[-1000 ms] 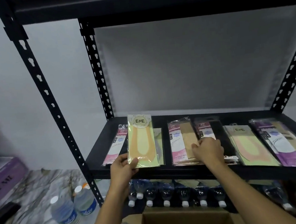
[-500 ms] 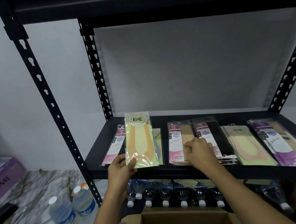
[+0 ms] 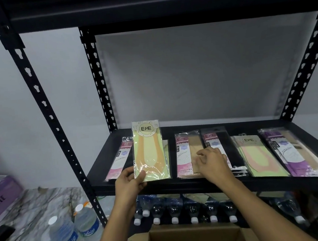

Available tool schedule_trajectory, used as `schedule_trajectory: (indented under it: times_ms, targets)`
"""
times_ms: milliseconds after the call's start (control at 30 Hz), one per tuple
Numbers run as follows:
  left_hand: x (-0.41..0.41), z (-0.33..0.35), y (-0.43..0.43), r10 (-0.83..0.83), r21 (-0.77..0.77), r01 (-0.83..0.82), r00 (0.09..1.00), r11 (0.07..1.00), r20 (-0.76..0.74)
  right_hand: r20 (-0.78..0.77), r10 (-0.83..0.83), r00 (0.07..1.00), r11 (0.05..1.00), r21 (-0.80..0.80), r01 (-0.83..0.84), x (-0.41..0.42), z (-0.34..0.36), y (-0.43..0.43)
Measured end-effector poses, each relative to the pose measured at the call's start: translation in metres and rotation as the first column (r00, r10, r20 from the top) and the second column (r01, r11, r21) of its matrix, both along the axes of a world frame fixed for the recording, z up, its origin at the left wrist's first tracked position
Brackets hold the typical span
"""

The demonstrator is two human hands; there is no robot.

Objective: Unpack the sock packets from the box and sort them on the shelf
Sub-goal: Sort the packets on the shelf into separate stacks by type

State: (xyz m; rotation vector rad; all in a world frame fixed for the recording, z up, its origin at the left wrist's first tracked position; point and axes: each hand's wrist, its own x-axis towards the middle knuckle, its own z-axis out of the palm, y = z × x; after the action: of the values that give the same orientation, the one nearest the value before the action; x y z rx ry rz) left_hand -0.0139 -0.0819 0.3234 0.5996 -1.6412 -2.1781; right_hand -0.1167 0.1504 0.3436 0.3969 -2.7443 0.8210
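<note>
My left hand (image 3: 129, 181) grips the lower left corner of a pale green sock packet (image 3: 149, 150) with an orange sock in it, held upright over the black shelf (image 3: 160, 186). My right hand (image 3: 212, 163) rests with curled fingers on a stack of pink and beige sock packets (image 3: 184, 154). Beside these lie a pink packet (image 3: 119, 161) at far left, a pink and black packet (image 3: 216, 140), a green packet (image 3: 258, 155) and a purple packet (image 3: 293, 150). The open cardboard box (image 3: 194, 237) stands below, at the bottom edge.
Several water bottles (image 3: 182, 207) lie on the level under the shelf. Two more bottles (image 3: 73, 231) stand on the marble floor at left. A purple box (image 3: 0, 195) sits at the far left. Black perforated uprights (image 3: 42, 104) frame the shelf.
My right hand slid left from the pink and black packet onto the pink and beige stack. My left hand lifted the green packet slightly higher.
</note>
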Motion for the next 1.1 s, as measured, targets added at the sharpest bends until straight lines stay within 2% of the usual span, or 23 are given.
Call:
schedule_trajectory:
  times_ms: [233,467,667,767,933,1000,1100]
  targets:
    - [-0.005,0.008,0.019,-0.046,0.017,0.046,0.999,0.999,-0.014,0.042,0.059,0.997,0.954,-0.298,-0.043,0.010,0.010,-0.004]
    - [-0.013,0.024,0.055,-0.129,0.057,0.133,0.989,0.989,-0.073,0.163,0.205,0.965,0.780,-0.623,-0.060,0.026,0.025,-0.011]
    - [-0.021,0.027,0.082,-0.239,-0.029,0.238,0.968,0.971,-0.076,0.220,0.214,0.952,0.639,-0.769,0.034,0.032,0.031,0.000]
    - [-0.027,0.024,0.089,-0.288,-0.172,0.280,0.957,0.944,-0.023,0.243,0.188,0.952,0.623,-0.779,0.075,0.030,0.030,0.015]
    - [-0.035,0.019,0.100,-0.267,-0.492,0.253,0.963,0.833,0.043,0.254,0.108,0.961,0.614,-0.777,0.136,0.025,0.033,0.049]
    - [-0.038,0.013,0.105,-0.278,-0.620,0.258,0.958,0.741,0.066,0.242,0.083,0.967,0.610,-0.779,0.142,0.023,0.035,0.066]
    - [-0.046,0.004,0.112,-0.237,-0.820,0.225,0.965,0.526,0.113,0.243,0.035,0.969,0.612,-0.772,0.172,0.020,0.036,0.092]
